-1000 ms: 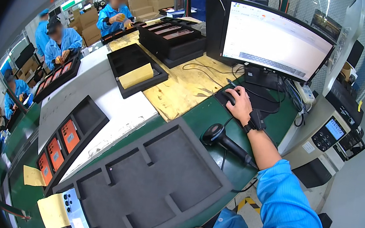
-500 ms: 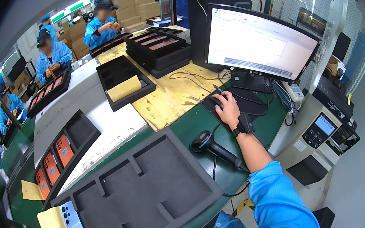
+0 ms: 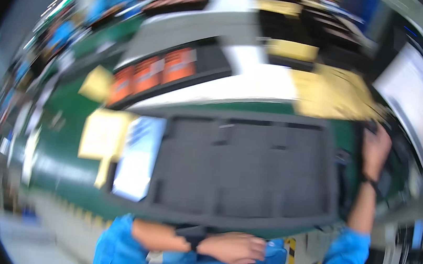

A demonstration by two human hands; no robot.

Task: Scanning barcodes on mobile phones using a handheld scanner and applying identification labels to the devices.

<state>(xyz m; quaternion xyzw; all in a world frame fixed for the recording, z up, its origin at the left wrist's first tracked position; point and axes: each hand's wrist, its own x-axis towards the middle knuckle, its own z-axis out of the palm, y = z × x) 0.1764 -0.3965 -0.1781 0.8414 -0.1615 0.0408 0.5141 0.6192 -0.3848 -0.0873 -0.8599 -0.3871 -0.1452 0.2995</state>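
Observation:
The picture is smeared by motion. At the right, my right hand (image 3: 377, 144) rests over a dark computer mouse (image 3: 370, 126), its fingers curved on it. My left hand (image 3: 234, 248) lies low in front of my body, palm down, fingers loosely extended and holding nothing visible. Between my arms and the back of the bench lies a large dark grey foam tray (image 3: 243, 221). A light blue smartphone (image 3: 138, 157) sits in its left end; the other recesses hold nothing visible. Beside the phone is a yellow paper (image 3: 103, 134).
Behind the foam tray, a black tray (image 3: 210, 58) holds several orange phones (image 3: 179, 66). A monitor (image 3: 415, 104) stands at the right. A blurred barcode scanner (image 3: 343, 157) lies by the tray's right end. More trays and people in blue are at the back.
My view has swung left and down, bringing the whole foam tray and my left forearm into sight. My right hand stays at the mouse.

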